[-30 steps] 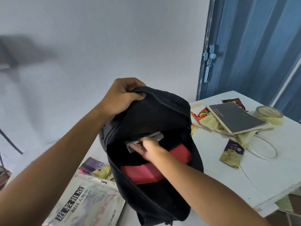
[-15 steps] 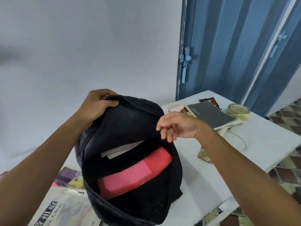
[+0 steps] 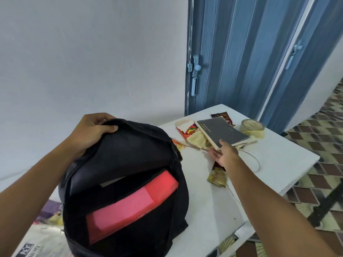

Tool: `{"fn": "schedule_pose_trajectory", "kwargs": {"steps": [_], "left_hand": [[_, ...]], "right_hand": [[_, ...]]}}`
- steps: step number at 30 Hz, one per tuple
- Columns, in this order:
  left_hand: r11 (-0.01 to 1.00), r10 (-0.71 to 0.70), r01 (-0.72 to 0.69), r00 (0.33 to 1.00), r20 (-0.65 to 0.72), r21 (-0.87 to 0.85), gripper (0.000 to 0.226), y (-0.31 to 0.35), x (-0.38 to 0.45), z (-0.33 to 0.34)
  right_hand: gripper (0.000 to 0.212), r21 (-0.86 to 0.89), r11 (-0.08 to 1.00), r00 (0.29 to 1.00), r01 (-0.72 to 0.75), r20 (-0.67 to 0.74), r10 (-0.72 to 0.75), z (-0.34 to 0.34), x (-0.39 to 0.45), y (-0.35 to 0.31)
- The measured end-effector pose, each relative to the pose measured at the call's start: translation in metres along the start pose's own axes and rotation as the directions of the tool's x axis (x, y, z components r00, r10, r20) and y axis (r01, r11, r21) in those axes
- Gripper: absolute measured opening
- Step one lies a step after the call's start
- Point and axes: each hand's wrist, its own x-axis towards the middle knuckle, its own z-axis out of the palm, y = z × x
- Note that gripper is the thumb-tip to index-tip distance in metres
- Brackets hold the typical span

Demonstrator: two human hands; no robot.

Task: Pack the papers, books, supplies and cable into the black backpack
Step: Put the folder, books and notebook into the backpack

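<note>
1. Two hands are at work. The right hand [image 3: 225,154] reaches out over the table [image 3: 278,158] with its fingers [image 3: 213,153] straight and a little spread, holding nothing; the fingertips lie at the near corner of the grey-covered book [image 3: 221,131], touching or all but touching it, which this angle does not settle.
2. The left hand [image 3: 92,130] has its fingers curled over the top rim of the black backpack [image 3: 122,164], gripping the fabric and holding the mouth wide.
3. The book rests tilted on a heap of yellowish cloth and a colourful packet, well apart from the bag's mouth. It looks stiff and fairly light, a thin paperback. I would judge the near long edge the best hold, thumb on the cover and fingers beneath, since the raised corner leaves room to slide under.
4. Inside the backpack a red folder [image 3: 133,203] already stands in the main pocket, with a pale paper edge behind it in the rear sleeve. The bag is soft and would sag shut if let go.
5. Farther out lie a white cable [image 3: 255,160] looping beside the book, a roll of tape [image 3: 252,126], a dark wrapper and a small sachet [image 3: 217,177]. The cable will be limp and is best gathered in a coil.
</note>
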Motion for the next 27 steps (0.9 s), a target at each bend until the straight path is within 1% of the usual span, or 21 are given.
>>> {"fn": "schedule_pose_trajectory", "kwargs": {"steps": [2,4,6,8,9,10,13,14,16,17,19,20,22,23,24,25,27], "left_hand": [[1.0,-0.004,0.004,1.0,0.003,-0.001,0.013,-0.002,-0.002,0.0],[1.0,-0.008,0.008,1.0,-0.001,0.0,0.013,-0.004,-0.003,-0.001],[1.0,-0.012,0.012,1.0,-0.002,0.003,0.013,-0.005,-0.002,-0.001],[1.0,-0.018,0.018,1.0,0.006,0.0,0.014,-0.006,-0.001,0.0],[1.0,-0.022,0.022,1.0,0.011,-0.001,0.015,-0.006,-0.001,0.0],[1.0,-0.025,0.025,1.0,0.015,-0.001,0.016,-0.005,0.0,0.001],[0.999,-0.035,0.035,0.999,0.01,0.008,0.013,-0.004,0.0,0.001],[0.999,-0.041,0.041,0.999,0.007,0.015,0.011,-0.003,0.0,0.001],[0.999,-0.05,0.05,0.999,0.002,0.019,0.008,-0.003,-0.002,0.0],[0.998,-0.057,0.057,0.998,0.001,0.017,0.008,-0.002,-0.002,0.0],[0.998,-0.064,0.064,0.998,-0.003,0.023,0.01,0.0,-0.002,-0.002],[0.998,-0.062,0.062,0.998,-0.009,0.027,0.011,0.001,-0.002,-0.004],[0.999,-0.047,0.047,0.999,-0.018,0.013,0.013,0.006,-0.003,-0.008],[0.999,-0.033,0.033,0.999,-0.022,0.005,0.013,0.009,-0.003,-0.011],[1.0,-0.013,0.013,0.999,-0.03,0.004,0.013,0.013,-0.004,-0.013],[1.0,0.013,-0.013,0.999,-0.043,0.004,0.015,0.018,-0.004,-0.016],[0.997,0.075,-0.075,0.994,-0.075,0.007,0.021,0.027,-0.004,-0.022]], "right_hand": [[0.022,0.037,0.999,1.0,0.022,-0.022,-0.021,0.002,0.002,-0.004],[0.019,0.149,0.987,0.998,0.059,-0.033,-0.055,0.005,0.002,-0.007],[0.025,0.224,0.966,0.992,0.126,-0.015,-0.126,0.006,0.0,-0.005],[0.043,0.252,0.954,0.98,0.165,0.07,-0.188,0.004,0.0,-0.001],[0.047,0.266,0.95,0.971,0.161,0.129,-0.201,0.002,0.001,0.001],[0.046,0.28,0.95,0.96,0.136,0.202,-0.197,-0.001,-0.002,0.001],[0.03,0.289,0.957,0.893,0.01,0.427,-0.139,-0.01,-0.015,-0.003],[0.024,0.26,0.965,0.859,-0.024,0.499,-0.113,-0.012,-0.022,-0.004],[0.017,0.131,0.99,0.774,-0.052,0.631,-0.043,-0.013,-0.04,-0.008],[0.017,0.064,0.997,0.709,-0.045,0.705,-0.014,-0.012,-0.05,-0.01],[0.045,-0.093,0.996,0.564,-0.014,0.821,0.085,-0.01,-0.061,-0.01],[0.054,-0.177,0.984,0.488,-0.006,0.859,0.157,-0.009,-0.061,-0.009],[0.06,-0.352,0.935,0.366,0.034,0.875,0.316,-0.004,-0.057,-0.004],[0.06,-0.433,0.898,0.334,0.082,0.861,0.384,-0.002,-0.058,0.0],[0.06,-0.489,0.863,0.322,0.124,0.842,0.432,0.0,-0.056,0.005],[0.06,-0.535,0.831,0.331,0.151,0.819,0.468,0.002,-0.057,0.01],[0.057,-0.603,0.777,0.371,0.183,0.774,0.513,0.003,-0.063,0.018]]}}
